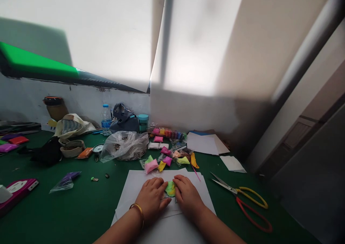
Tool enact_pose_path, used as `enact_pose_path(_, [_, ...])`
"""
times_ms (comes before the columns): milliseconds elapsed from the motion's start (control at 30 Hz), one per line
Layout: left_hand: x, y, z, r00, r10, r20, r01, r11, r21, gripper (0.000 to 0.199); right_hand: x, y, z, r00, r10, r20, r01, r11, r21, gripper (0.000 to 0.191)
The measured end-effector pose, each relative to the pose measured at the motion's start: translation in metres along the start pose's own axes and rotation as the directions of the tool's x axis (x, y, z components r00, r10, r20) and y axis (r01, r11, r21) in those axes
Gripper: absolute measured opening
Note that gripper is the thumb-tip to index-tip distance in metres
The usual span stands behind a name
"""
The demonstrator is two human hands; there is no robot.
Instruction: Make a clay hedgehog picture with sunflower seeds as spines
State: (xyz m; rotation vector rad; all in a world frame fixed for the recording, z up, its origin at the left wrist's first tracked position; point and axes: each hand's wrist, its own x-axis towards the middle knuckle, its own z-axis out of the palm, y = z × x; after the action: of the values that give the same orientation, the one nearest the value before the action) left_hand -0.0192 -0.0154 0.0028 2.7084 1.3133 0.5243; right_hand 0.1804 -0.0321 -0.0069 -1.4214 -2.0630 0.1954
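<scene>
While the left hand (153, 198) and right hand (188, 197), fingers unclenched, touch the flat green-and-yellow clay-like piece (170, 189) on white paper sheets (134, 186), it seems light, soft, easily dented; hold by rim. Beyond: pale-pink packet (151, 166).

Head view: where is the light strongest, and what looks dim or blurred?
Head view, behind: the pale backdrop brightest, with soft-edged shadows; head view, far right: dim, blurred; head view, foreground: scissors and green-yellow lump fairly clear.
</scene>
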Motion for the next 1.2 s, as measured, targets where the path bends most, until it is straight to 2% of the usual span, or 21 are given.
enact_pose_path(300, [0.005, 0.008, -0.005, 1.0, -0.027, 0.007, 0.026, 0.999, 0.038, 0.045, -0.003, -0.003, -0.002, 1.0, -0.003, 0.017, 0.004, 0.999, -0.054, 0.032])
enact_pose_path(567, [0.009, 0.011, 0.0, 0.999, -0.045, -0.002, 0.045, 0.996, 0.079, 0.049, -0.002, -0.003, -0.003, 1.0, 0.012, 0.019, -0.012, 1.0, -0.028, 0.031])
enact_pose_path(633, [0.008, 0.012, 0.0, 0.999, -0.055, 0.002, 0.054, 0.996, 0.066, 0.049, -0.001, -0.001, -0.004, 0.999, 0.037, 0.017, -0.037, 0.999, 0.007, 0.035])
enact_pose_path(767, [0.007, 0.012, 0.0, 0.998, -0.067, 0.005, 0.066, 0.996, 0.053, 0.051, 0.001, 0.003, -0.005, 0.993, 0.107, 0.041, -0.11, 0.99, 0.087, 0.063])
enact_pose_path(833, [0.006, 0.013, 0.001, 0.997, -0.075, 0.001, 0.075, 0.996, 0.039, 0.056, 0.002, 0.004, -0.005, 0.99, 0.114, 0.082, -0.122, 0.987, 0.106, 0.071])
enact_pose_path(1000, [0.007, 0.015, -0.001, 0.998, -0.035, 0.042, 0.037, 0.999, -0.039, 0.066, 0.004, 0.002, -0.005, 0.985, 0.108, 0.136, -0.123, 0.987, 0.1, 0.074])
enact_pose_path(1200, [0.008, 0.016, -0.004, 0.998, -0.03, 0.057, 0.034, 0.997, -0.071, 0.061, 0.003, 0.005, -0.005, 0.989, 0.11, 0.093, -0.122, 0.983, 0.135, 0.075])
